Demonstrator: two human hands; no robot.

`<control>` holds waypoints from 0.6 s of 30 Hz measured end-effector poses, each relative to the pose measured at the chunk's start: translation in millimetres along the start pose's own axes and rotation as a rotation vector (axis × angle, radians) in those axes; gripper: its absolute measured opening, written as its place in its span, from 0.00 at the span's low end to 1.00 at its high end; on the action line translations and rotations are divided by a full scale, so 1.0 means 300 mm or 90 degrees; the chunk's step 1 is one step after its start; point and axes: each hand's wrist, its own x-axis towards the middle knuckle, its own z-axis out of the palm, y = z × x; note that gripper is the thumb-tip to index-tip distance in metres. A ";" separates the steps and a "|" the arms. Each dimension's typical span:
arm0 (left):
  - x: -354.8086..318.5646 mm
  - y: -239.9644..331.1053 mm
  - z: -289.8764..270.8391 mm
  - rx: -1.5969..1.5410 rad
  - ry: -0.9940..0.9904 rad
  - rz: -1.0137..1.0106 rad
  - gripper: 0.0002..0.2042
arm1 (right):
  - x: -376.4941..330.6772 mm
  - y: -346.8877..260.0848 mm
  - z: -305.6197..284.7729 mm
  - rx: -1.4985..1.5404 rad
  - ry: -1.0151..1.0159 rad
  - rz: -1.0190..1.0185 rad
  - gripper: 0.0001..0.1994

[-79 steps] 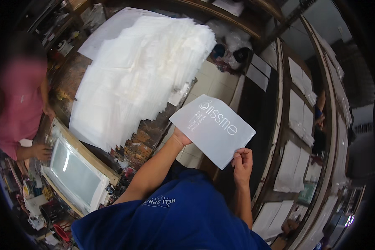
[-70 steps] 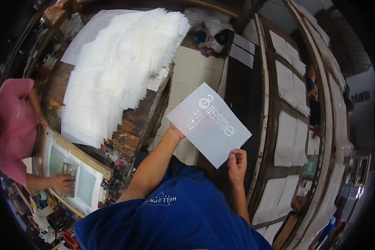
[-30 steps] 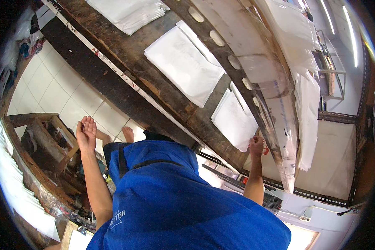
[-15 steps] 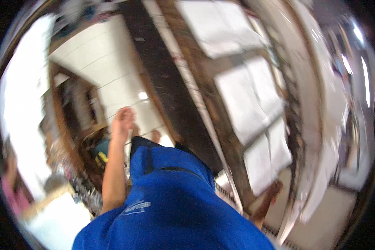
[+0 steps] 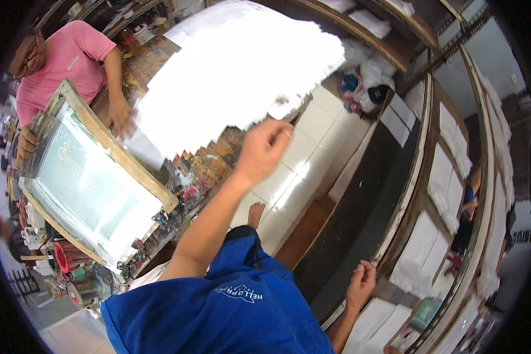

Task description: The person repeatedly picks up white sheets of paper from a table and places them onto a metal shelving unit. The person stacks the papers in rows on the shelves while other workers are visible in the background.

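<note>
My left hand [image 5: 264,150] is held out over the tiled floor, just off the edge of a paint-stained worktable [image 5: 221,154]. Its fingers are loosely curled and a little apart, with nothing seen in them. A bright white sheet [image 5: 236,71] covers much of that table, beyond the hand. Low on the right, my right hand [image 5: 361,286] is beside a long dark shelf board [image 5: 360,218] with a pale edge. Its fingers are half bent, with nothing visible between them. White papers [image 5: 420,253] lie in pairs on the rack beyond it.
A person in a pink shirt [image 5: 71,65] sits across the table, one hand by the white sheet. A wooden-framed printing screen [image 5: 94,177] leans at the left. Plastic bags [image 5: 371,74] lie beyond the white floor tiles [image 5: 301,171]. Another person's hand [image 5: 469,206] shows through the rack.
My view has swung left, bringing the worktable, screen and seated person into full view. My left hand now appears farther forward, by the table edge. The blur has mostly cleared.
</note>
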 end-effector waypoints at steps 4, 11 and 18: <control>0.384 -0.149 -0.211 0.128 0.171 0.044 0.09 | 0.140 -0.116 0.161 -0.030 -0.093 -0.104 0.08; 0.865 -0.550 -0.421 0.508 0.119 -0.045 0.14 | 0.247 -0.139 0.306 -0.093 -0.182 -0.102 0.08; 1.130 -0.705 -0.399 0.531 0.010 -0.183 0.17 | 0.279 -0.115 0.319 -0.113 -0.168 0.043 0.09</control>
